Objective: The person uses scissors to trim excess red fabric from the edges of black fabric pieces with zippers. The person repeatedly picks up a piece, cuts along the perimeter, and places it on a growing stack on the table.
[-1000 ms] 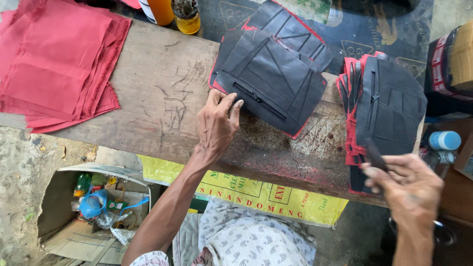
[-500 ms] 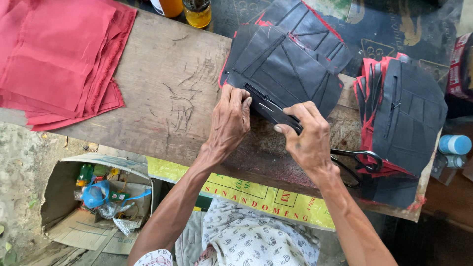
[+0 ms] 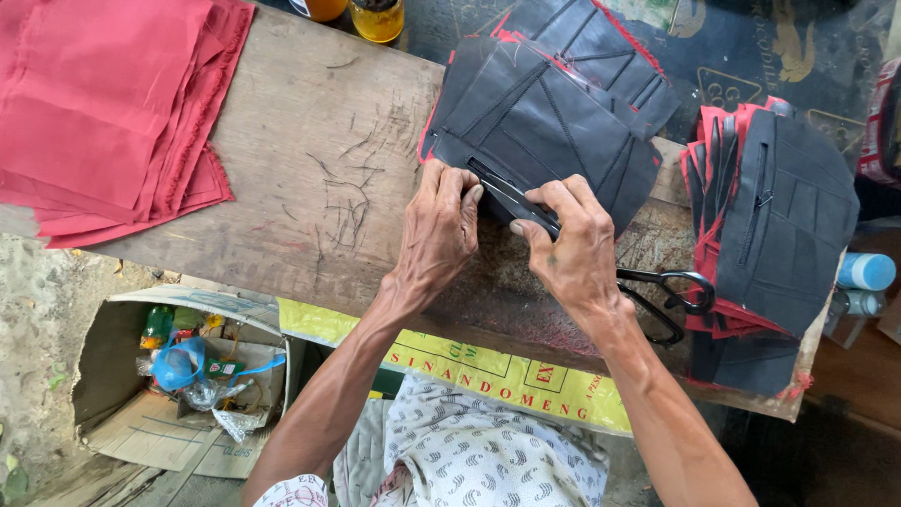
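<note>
We are looking down at a wooden worktop (image 3: 310, 178). At its far left, red cloths (image 3: 103, 113) are lying in a stack. Past the far edge, two jars (image 3: 361, 11) are standing just left of the middle. Our left hand (image 3: 438, 230) is pressing flat on the near edge of a black panel (image 3: 544, 127), fingers together and curled lightly at the zip, grasping nothing we can make out. The panel is lying on top of a pile of like pieces near the middle of the worktop, toward the far side. Our right hand (image 3: 568, 249) is pinching the panel's near edge between thumb and fingers, just beside the left one. Right of it, black scissors (image 3: 671, 296) are lying on the worktop, touching a second pile (image 3: 779, 211) of black and red pieces at the right end.
</note>
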